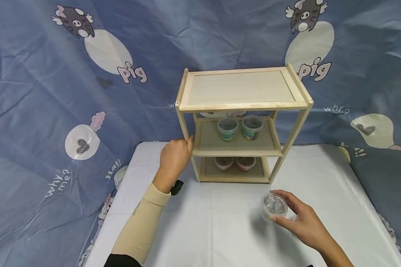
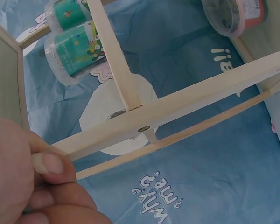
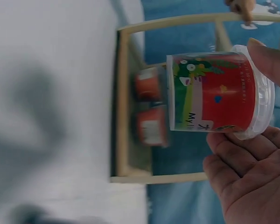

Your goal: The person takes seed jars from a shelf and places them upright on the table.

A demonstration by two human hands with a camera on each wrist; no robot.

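A small wooden shelf rack stands on the white table, and my left hand grips its front left post between the middle and top boards. In my right hand is a clear plastic tub with a red and green printed label, held by its lidded end between thumb and fingers. From above, the tub's see-through lid shows. It is raised over the table, in front of the rack's right side, with a shadow below.
Two green-labelled tubs stand on the middle shelf. Below them, two red-labelled tubs sit on the bottom shelf. The top board is bare wood. A blue printed cloth hangs behind the white-covered table.
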